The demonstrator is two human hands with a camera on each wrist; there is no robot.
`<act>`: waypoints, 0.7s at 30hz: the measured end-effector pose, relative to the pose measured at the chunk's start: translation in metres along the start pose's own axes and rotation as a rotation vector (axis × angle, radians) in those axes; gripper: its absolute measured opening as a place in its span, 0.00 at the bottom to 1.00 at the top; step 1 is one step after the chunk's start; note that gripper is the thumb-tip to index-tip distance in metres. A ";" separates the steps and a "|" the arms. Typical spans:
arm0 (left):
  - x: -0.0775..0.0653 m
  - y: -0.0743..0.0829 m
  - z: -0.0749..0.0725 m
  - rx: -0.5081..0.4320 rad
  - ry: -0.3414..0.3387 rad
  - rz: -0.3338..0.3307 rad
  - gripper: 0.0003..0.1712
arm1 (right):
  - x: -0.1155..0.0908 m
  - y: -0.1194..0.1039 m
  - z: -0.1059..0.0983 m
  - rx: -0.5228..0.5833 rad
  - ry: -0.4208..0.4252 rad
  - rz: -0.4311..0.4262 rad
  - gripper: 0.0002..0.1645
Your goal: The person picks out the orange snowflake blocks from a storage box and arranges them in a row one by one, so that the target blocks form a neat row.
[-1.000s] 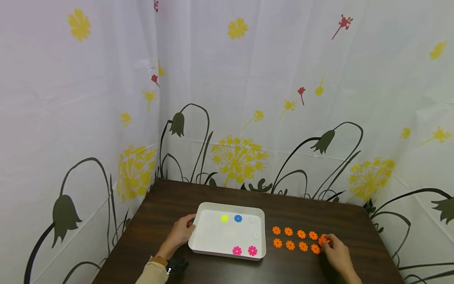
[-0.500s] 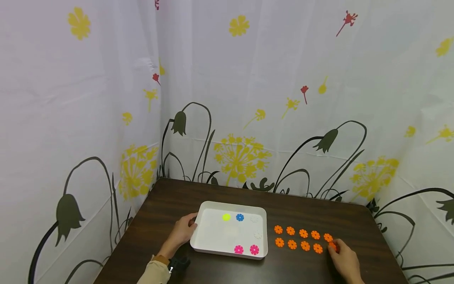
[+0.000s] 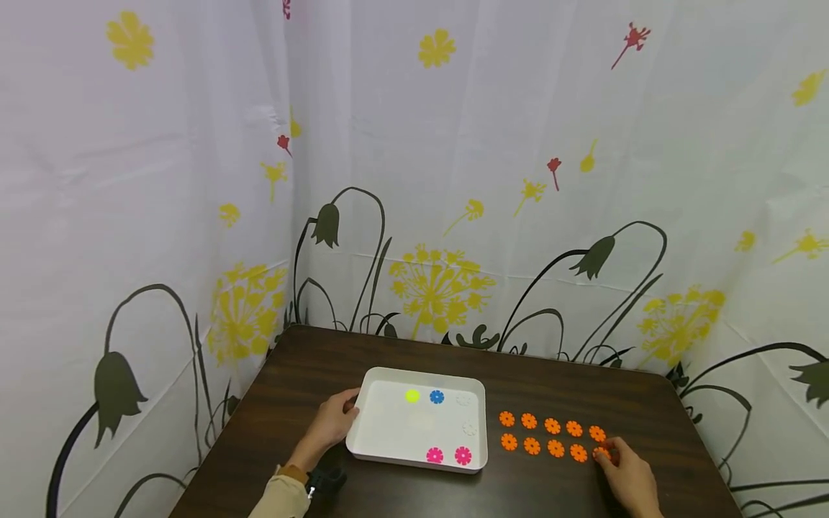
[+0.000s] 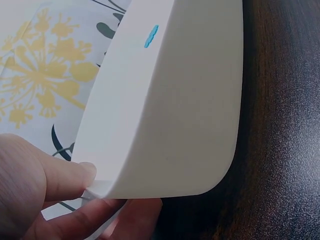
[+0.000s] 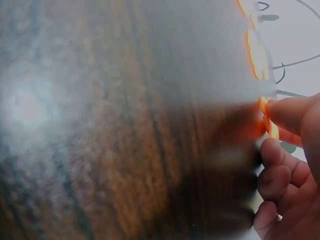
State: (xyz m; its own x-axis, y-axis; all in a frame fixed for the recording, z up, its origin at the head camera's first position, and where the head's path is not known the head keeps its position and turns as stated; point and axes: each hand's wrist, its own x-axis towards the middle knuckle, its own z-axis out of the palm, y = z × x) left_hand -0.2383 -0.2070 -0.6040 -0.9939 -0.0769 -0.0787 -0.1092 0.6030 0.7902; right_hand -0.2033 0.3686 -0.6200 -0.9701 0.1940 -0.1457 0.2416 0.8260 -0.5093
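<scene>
My left hand (image 3: 333, 419) grips the left side of a white tray (image 3: 382, 451). In the left wrist view the thumb (image 4: 75, 177) lies over the tray's rim, with fingers beneath it. Inside the tray lie a yellow disc (image 3: 412, 396), a blue flower-shaped disc (image 3: 437, 397), two whitish discs and two pink ones (image 3: 463, 455). To its right, several orange flower-shaped discs (image 3: 552, 426) lie in two rows on the table. At the right end of the near row, my right hand (image 3: 628, 475) pinches an orange flower-shaped disc (image 3: 599, 453) with thumb and finger, at table level.
The dark wooden table (image 3: 414, 496) ends at the back against a white curtain (image 3: 518, 108) printed with flowers. A black strap device (image 3: 326, 482) sits at my left wrist.
My right hand has moved from the right end of the far row to the near row, bringing an orange disc into line there. My left hand stays on the tray.
</scene>
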 end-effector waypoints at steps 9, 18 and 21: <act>0.004 -0.003 0.003 -0.003 -0.044 -0.016 0.26 | -0.013 -0.008 0.004 0.020 0.037 0.027 0.26; -0.001 -0.005 -0.002 -0.018 -0.020 -0.014 0.24 | -0.021 -0.038 0.012 0.009 0.102 -0.045 0.22; -0.001 -0.005 -0.003 -0.011 -0.010 -0.014 0.23 | -0.022 -0.044 0.015 0.016 0.107 -0.072 0.20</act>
